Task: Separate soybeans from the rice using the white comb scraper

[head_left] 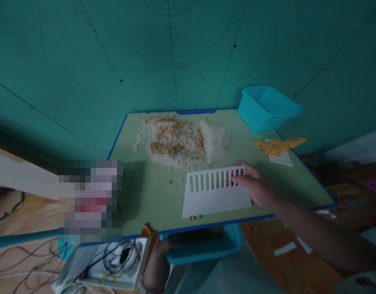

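In my right hand (252, 183) is a white slotted plastic scraper (217, 200), gripped at its upper right corner, with the thumb over the slots. Its lower edge is at the table surface beside a few round yellow beans (195, 217) close to the front edge. My left hand (160, 251) is closed on the left rim of a teal plastic bin (203, 255), with its fingers partly hidden. The bin sits below the table's front edge and has beans inside. Farther back, a spread of yellow beans (166, 149) lies mixed with white rice-like grains (218, 141).
A second teal bin (261, 114) stands at the back right of the green table (163, 204). An orange cloth (280, 146) lies over a white piece on the right. A box of cables (120, 261) is at lower left. A pixelated area covers the left edge.
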The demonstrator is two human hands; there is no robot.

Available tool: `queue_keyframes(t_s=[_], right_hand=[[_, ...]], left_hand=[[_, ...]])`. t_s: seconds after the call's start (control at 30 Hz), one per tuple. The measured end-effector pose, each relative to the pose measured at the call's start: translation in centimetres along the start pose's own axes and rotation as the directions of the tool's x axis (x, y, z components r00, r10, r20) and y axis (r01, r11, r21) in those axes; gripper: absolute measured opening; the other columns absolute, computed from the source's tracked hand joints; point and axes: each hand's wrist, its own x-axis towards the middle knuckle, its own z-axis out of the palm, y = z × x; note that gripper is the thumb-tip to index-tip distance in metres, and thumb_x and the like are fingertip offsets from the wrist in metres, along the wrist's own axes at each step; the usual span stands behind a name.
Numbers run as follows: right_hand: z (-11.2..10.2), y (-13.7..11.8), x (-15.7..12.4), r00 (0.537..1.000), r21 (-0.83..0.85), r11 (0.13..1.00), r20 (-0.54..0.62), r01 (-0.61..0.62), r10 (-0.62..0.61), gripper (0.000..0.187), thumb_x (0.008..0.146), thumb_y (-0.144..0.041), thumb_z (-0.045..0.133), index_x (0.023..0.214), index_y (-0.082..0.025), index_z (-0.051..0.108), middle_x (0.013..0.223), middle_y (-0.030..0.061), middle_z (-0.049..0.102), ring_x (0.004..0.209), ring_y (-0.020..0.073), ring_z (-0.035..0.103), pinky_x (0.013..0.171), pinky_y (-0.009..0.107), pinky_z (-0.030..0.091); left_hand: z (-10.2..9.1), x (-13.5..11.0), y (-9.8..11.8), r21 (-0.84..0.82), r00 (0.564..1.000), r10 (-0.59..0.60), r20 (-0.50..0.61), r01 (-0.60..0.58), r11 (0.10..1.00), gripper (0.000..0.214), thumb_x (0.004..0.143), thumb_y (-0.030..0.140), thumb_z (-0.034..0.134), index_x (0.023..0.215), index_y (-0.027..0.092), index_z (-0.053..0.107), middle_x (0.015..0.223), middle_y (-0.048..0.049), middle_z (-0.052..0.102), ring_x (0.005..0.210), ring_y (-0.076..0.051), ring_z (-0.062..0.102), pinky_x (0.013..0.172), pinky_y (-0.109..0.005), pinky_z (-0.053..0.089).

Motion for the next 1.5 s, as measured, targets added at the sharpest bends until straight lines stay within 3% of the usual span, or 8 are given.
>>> queue_keyframes(t_s=[0.1,0.33,0.47,0.6,0.7,1.03,1.3,1.5], right_hand=[[0.1,0.5,-0.7,0.999,-0.031,0.999,0.045,-0.018,0.019,0.022,0.062,-0.023,0.067,0.075,-0.022,0.049,0.059,-0.0055,0.059,0.052,0.0113,0.052,0.051,0.024,0.037],[0.5,-0.5,-0.7,1.0,-0.019,1.0,-0.004,0.008,-0.008,0.025,0.06,-0.023,0.068,0.077,-0.023,0.049,0.059,-0.0064,0.057,0.052,0.0116,0.052,0.051,0.024,0.037],[1.4,-1.8,1.6,0.983,-0.017,0.986,-0.078,0.165,-0.166,0.022,0.06,-0.021,0.065,0.077,-0.023,0.05,0.062,-0.0053,0.061,0.054,0.0122,0.053,0.054,0.025,0.038],[2.6,-2.4,4.5,0.944,-0.078,0.943,-0.033,0.324,-0.328,0.019,0.062,-0.021,0.063,0.076,-0.023,0.05,0.064,-0.0059,0.06,0.058,0.0123,0.053,0.057,0.025,0.038],[3.6,-2.4,6.0,0.929,-0.103,0.924,0.019,0.369,-0.369,0.019,0.062,-0.022,0.063,0.075,-0.023,0.05,0.062,-0.0067,0.057,0.058,0.0121,0.052,0.057,0.025,0.037],[4.1,-2.4,4.6,0.95,-0.166,0.937,0.109,0.308,-0.293,0.019,0.062,-0.021,0.064,0.075,-0.023,0.05,0.063,-0.0054,0.06,0.059,0.0133,0.054,0.059,0.026,0.038],[4.5,-1.8,3.4,0.965,-0.147,0.961,0.148,0.236,-0.215,0.02,0.06,-0.021,0.064,0.076,-0.023,0.051,0.062,-0.006,0.058,0.056,0.0117,0.051,0.054,0.023,0.035],[4.9,-1.6,2.3,0.96,-0.139,0.973,0.239,0.182,-0.145,0.019,0.061,-0.022,0.062,0.076,-0.023,0.05,0.061,-0.0055,0.059,0.053,0.0113,0.049,0.052,0.023,0.034]], left_hand=[[-0.3,0.3,-0.3,-0.015,0.999,0.003,0.034,-0.002,1.0,0.036,0.048,0.015,0.068,0.084,0.018,0.072,0.084,-0.0045,0.076,0.088,-0.031,0.066,0.071,-0.038,0.049],[-0.3,0.2,-0.4,-0.041,0.995,-0.036,0.092,0.04,0.998,0.037,0.051,0.018,0.068,0.087,0.02,0.073,0.09,-0.0039,0.077,0.096,-0.033,0.064,0.077,-0.041,0.049],[-0.2,0.1,-0.3,-0.047,0.999,-0.02,0.046,0.022,0.999,0.037,0.046,0.017,0.07,0.083,0.019,0.072,0.086,-0.004,0.077,0.093,-0.034,0.065,0.076,-0.041,0.049],[-0.4,-0.2,-0.3,-0.065,1.0,-0.01,-0.025,0.008,0.998,0.039,0.046,0.015,0.069,0.084,0.02,0.071,0.08,-0.0018,0.076,0.084,-0.031,0.067,0.071,-0.041,0.049],[-0.5,-0.6,-0.1,-0.052,1.0,-0.013,-0.016,0.012,0.999,0.035,0.046,0.018,0.07,0.08,0.019,0.071,0.077,-0.0037,0.076,0.079,-0.031,0.067,0.068,-0.04,0.05],[-2.5,0.2,-0.6,-0.022,1.0,0.028,0.015,-0.027,0.999,0.035,0.056,0.018,0.066,0.091,0.022,0.069,0.094,-0.0039,0.075,0.089,-0.029,0.067,0.069,-0.036,0.052],[-2.5,0.5,-0.6,-0.052,0.999,0.026,0.044,-0.024,0.998,0.01,0.057,0.019,0.067,0.067,0.022,0.07,0.09,-0.0014,0.076,0.097,-0.031,0.064,0.073,-0.035,0.051],[-2.8,-0.3,-0.1,-0.133,1.0,-0.024,0.013,0.026,0.991,0.032,0.057,0.019,0.068,0.088,0.027,0.071,0.086,0.003,0.077,0.1,-0.032,0.064,0.078,-0.039,0.05]])
